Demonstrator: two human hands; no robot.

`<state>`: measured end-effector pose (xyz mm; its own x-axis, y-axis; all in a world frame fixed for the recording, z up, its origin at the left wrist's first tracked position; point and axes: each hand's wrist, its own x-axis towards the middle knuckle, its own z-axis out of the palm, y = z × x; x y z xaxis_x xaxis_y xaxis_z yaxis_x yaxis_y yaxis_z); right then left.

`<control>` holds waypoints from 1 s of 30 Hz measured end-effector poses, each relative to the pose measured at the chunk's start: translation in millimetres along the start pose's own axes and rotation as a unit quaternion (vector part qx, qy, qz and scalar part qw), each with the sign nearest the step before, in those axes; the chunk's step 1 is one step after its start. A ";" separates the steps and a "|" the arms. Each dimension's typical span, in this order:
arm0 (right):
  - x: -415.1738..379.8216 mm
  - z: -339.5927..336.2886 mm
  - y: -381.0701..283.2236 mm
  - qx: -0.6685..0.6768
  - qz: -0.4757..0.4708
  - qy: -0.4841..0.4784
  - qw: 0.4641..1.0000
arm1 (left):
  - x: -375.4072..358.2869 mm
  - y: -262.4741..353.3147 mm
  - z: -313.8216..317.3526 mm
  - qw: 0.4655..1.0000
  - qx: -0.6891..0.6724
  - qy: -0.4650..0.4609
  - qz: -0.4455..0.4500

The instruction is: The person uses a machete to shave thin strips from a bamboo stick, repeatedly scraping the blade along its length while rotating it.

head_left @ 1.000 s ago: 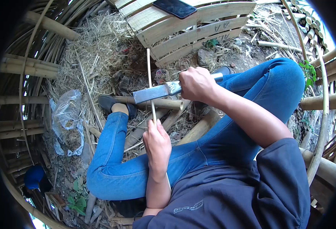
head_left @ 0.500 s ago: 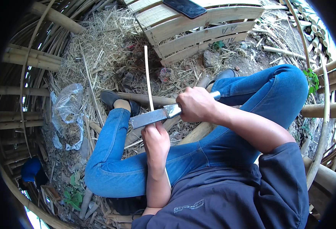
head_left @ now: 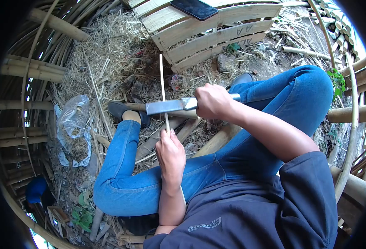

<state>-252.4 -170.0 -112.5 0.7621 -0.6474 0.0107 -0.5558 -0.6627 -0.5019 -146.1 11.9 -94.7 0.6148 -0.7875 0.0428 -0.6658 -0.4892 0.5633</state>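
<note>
My left hand (head_left: 170,153) is closed around the lower part of a thin, pale strip (head_left: 162,76), which looks like bamboo and points away from me, nearly upright in view. My right hand (head_left: 216,101) grips the metal handle of a broad, flat-bladed knife (head_left: 165,107). The blade lies crosswise over the strip, a short way beyond my left fingertips, and hides a piece of it. Whether the edge touches the strip cannot be made out.
A slatted wooden crate (head_left: 216,35) with a black phone (head_left: 194,9) on it stands ahead. Bamboo poles (head_left: 220,139) lie near my jeans-clad legs (head_left: 129,191). A clear plastic bag (head_left: 75,120) lies left on straw-strewn ground; cut bamboo (head_left: 345,35) is piled far right.
My right hand and the knife have moved away from my left hand, farther along the strip. My left hand stays almost in place, and the camera view has shifted slightly.
</note>
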 end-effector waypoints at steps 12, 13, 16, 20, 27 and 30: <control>-5.4 -15.3 -12.6 0.155 -0.053 -0.068 0.984 | 9.2 -15.2 -6.5 0.993 -0.112 -0.015 -0.023; -8.4 -15.0 -17.5 0.159 -0.065 -0.069 0.983 | 11.1 -20.0 -7.4 0.988 -0.148 -0.027 -0.037; -14.4 -11.8 -28.4 0.142 -0.084 -0.092 0.982 | 14.6 -26.0 -11.0 0.946 -0.294 -0.072 -0.116; -16.5 -7.1 -26.8 0.025 -0.098 -0.066 0.993 | 11.3 -15.4 -18.0 0.898 -0.387 -0.110 -0.176; -13.9 -3.3 -19.0 -0.005 -0.077 -0.030 0.997 | 7.5 -24.0 -2.9 0.960 -0.263 -0.073 -0.060; -11.3 -4.2 -17.1 -0.022 -0.079 -0.017 0.996 | 7.4 -27.8 2.8 0.972 -0.230 -0.039 -0.016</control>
<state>-252.8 -153.0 -100.4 0.8520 -0.5204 0.0577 -0.4404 -0.7719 -0.4586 -124.2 18.6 -112.3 0.5859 -0.8096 -0.0342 -0.3763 -0.3093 0.8733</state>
